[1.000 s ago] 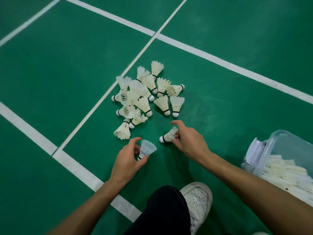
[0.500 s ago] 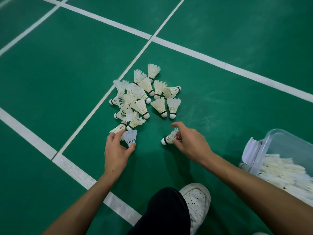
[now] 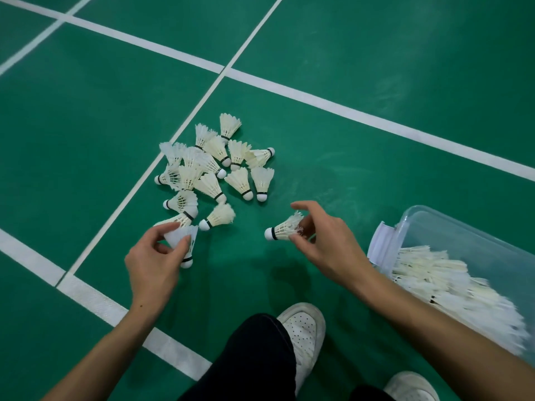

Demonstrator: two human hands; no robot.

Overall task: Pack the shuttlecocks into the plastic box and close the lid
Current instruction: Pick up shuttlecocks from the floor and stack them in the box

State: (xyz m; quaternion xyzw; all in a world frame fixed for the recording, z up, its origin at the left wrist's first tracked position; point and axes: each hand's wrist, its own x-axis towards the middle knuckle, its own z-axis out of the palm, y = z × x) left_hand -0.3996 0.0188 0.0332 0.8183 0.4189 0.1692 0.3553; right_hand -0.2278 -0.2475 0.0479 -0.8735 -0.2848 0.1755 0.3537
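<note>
Green court flooring (image 3: 376,47) crossed by white painted lines (image 3: 347,112) fills your view. Your left hand (image 3: 153,261) pinches a white feathered shuttlecock (image 3: 183,241) by its skirt at lower left of centre, cork pointing down toward you. Your right hand (image 3: 321,241) grips a second feather shuttlecock (image 3: 282,228) by its frayed skirt, cork pointing left. A loose pile of white shuttlecocks (image 3: 214,169) lies on the floor just above both hands, at centre frame. At the right edge sits the clear plastic box (image 3: 451,227), open, with many shuttlecocks inside. A white perforated sneaker (image 3: 307,328) shows at bottom centre.
</note>
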